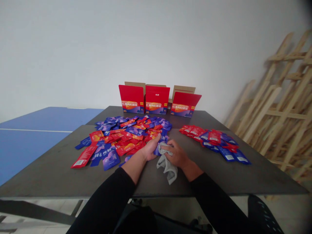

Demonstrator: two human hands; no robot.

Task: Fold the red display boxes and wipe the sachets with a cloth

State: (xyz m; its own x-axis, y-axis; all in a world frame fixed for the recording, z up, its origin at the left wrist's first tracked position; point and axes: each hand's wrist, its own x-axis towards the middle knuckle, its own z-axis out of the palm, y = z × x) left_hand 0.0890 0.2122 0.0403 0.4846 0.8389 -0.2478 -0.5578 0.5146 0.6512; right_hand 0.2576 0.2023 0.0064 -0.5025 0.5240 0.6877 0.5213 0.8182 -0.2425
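Observation:
Near the middle of the dark table, my left hand is closed on a blue-purple pouch. My right hand grips a crumpled grey cloth and presses part of it against the pouch; the cloth's loose end hangs toward the table's front edge. A wide heap of red and blue pouches spreads to the left and beyond my left hand. Off to the right lies a smaller group of red and blue pouches, many with white label patches facing up.
Three red boxes, a left one, a middle one and a right one, stand with raised flaps at the table's back. A blue ping-pong table adjoins on the left. Wooden easels lean at right.

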